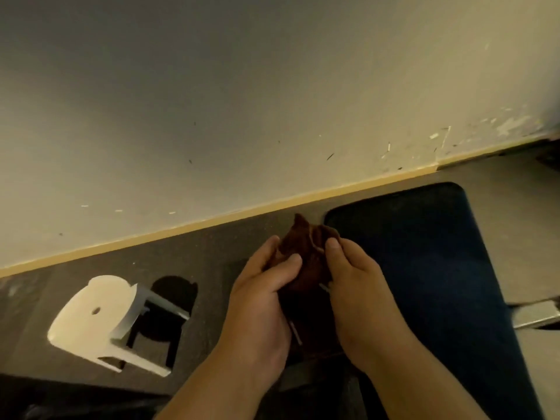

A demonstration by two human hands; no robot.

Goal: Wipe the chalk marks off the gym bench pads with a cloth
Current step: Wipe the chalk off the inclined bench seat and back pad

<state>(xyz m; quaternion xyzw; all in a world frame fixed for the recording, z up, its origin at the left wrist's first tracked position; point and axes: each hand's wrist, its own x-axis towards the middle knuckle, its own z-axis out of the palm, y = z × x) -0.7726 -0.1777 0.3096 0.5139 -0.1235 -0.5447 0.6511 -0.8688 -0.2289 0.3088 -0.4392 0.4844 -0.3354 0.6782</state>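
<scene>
hands (257, 301) (360, 286) bunch crumpled brown cloth (306, 253) by smooth, round-cornered dark pad (424, 253).

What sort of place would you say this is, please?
Probably a small gym or workout room: a dark blue padded bench pad, dark speckled rubber-like flooring, and a scuffed pale wall close behind.
</scene>
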